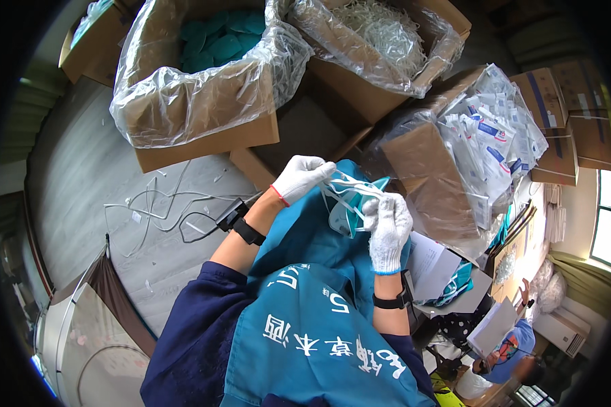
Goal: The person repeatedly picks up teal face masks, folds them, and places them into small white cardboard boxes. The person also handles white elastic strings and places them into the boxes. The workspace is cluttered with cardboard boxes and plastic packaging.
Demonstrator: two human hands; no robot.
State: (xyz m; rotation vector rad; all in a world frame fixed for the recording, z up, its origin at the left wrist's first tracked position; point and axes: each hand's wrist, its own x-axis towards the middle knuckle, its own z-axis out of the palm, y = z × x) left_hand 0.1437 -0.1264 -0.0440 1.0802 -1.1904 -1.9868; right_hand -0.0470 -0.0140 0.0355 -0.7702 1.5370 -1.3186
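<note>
Near the centre of the frame, you are suspending a teal-and-white mask [346, 220] by its white straps [352, 183], just above your teal apron [305, 332]. Your gloved left grip [302, 180] is pinching the straps at their left end, fingertips together; your gloved right grip [388, 227] is clasping them at the right. At the upper left, a plastic-lined carton [197, 112] is holding teal pieces [220, 44]. Pale strands [387, 34] are filling another carton [349, 51] at upper centre-right, and white packets [485, 146] are heaping up at the upper right.
</note>
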